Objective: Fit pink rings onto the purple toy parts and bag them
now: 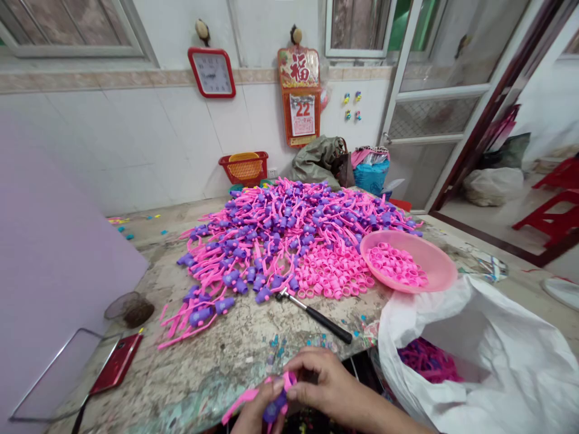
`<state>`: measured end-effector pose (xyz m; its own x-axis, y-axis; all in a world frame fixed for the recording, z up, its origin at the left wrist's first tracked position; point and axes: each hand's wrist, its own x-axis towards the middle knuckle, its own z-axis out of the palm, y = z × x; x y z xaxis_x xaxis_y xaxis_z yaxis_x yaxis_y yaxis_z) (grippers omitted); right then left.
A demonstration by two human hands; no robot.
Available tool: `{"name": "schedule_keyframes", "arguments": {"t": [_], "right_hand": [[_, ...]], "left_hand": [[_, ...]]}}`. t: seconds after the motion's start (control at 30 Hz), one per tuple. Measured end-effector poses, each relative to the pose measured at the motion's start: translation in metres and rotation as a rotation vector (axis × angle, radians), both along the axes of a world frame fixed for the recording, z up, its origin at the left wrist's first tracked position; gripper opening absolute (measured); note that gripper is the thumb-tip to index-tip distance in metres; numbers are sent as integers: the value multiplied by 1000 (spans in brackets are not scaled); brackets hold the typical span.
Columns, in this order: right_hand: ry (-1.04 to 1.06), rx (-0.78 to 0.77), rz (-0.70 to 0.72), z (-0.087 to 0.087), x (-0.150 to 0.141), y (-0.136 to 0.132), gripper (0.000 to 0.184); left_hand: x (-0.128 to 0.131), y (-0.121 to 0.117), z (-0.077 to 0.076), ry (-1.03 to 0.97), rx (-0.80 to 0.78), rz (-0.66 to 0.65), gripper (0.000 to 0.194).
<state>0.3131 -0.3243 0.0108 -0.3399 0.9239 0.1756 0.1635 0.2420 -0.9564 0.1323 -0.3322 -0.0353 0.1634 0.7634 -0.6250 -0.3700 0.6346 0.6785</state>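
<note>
At the far left of the worn table [181,374], a red phone-like device [118,363] lies beside a bent wire frame [43,374]; just behind it sits a small dark mesh cup [138,310]; next begins a broad heap of purple and pink pieces [275,223], spread across the middle of the tabletop with pink strips pointing many ways; on the tiled wall behind hangs a red-rimmed clock [211,72], and lower down stands a red basket [244,169]; at the near edge, the left hand [257,413] is closed on one purple and pink toy part [274,410], a pink strip jutting out leftward; this part sits between the two hands, low in the view, with a pink band [289,378] at its upper end; the right hand [321,380] pinches that band between thumb and fingers; beyond it lies a black-handled hammer [328,324], its head near the heap; behind the hammer are loose pink rings [335,271], touching the heap; right of these a pink bowl [441,265] holds more rings; in front of the bowl, an open white sack [506,343] contains pink and purple pieces; farthest right, red stools [552,217] stand past the doorway.
</note>
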Motion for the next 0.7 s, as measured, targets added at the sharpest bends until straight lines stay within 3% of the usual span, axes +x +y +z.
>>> {"name": "schedule_keyframes", "arguments": {"t": [0.07,0.1,0.3,0.47,0.7], "right_hand": [[-10,-7,21,9,2,-1,42],[-15,-13,33,14,4,-2,39],[-8,3,52,31,11,-3,25],[49,-16,20,34,12,-3,23],[40,83,24,34,13,-3,24]], "left_hand": [[-3,2,1,32,135,-210,44],[-4,2,3,63,184,-254,46],[-6,5,32,97,298,-376,39],[-3,8,46,30,312,-400,31],[0,5,45,-67,274,-382,37]]}}
